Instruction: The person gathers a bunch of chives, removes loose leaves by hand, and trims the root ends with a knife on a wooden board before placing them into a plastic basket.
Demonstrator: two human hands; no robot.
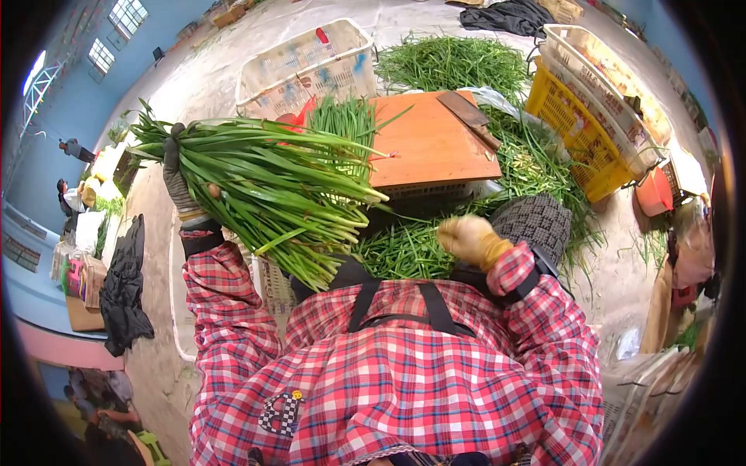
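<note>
My left hand [177,179], in a dark grey glove, is closed around a large bunch of garlic chives [272,175]. The leafy tips point left, and the pale stem ends fan out to the right, over my lap. My right hand [466,239], in a cream and yellow glove, is curled into a fist above loose green leaves [408,248]; nothing shows in it. In front of me an orange board [435,147] rests on a crate. A broad-bladed knife [470,118] lies across its right corner. Another bundle of chives [342,124] is at the board's left edge.
A white plastic basket [307,74] stands beyond the bunch. At the right are a yellow crate [579,128] with white crates against it and a red container [654,193]. A heap of greens [454,62] lies behind the board. Black cloth [128,287] lies on the left floor.
</note>
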